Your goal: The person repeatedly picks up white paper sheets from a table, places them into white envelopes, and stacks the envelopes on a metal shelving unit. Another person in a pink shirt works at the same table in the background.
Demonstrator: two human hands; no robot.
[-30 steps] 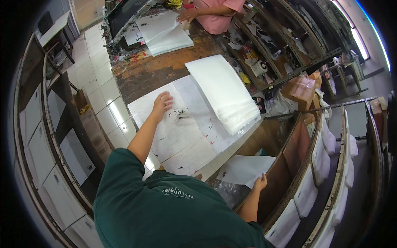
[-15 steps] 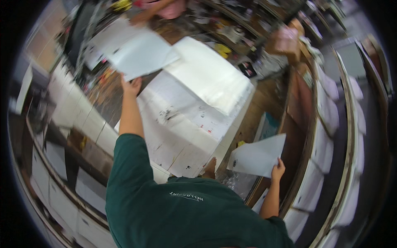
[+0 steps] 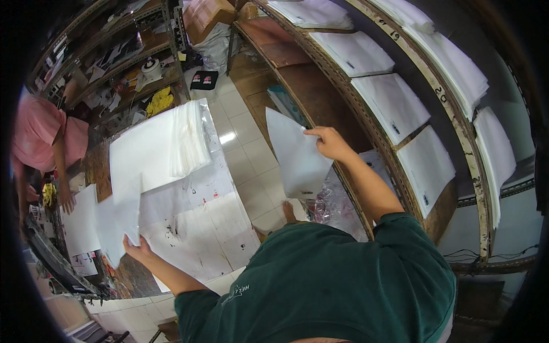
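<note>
Moved since a second ago: left hand (image 3: 139, 249), now pinching one white sheet (image 3: 119, 220) above worktable (image 3: 128, 279). Right hand (image 3: 333, 143): pinching second sheet (image 3: 294, 154), beside worktable. Step, apparently: carrying sheets; next move calls for steady edge grips.

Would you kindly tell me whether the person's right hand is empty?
No, the right hand is gripping a white sheet by its edge.
</note>
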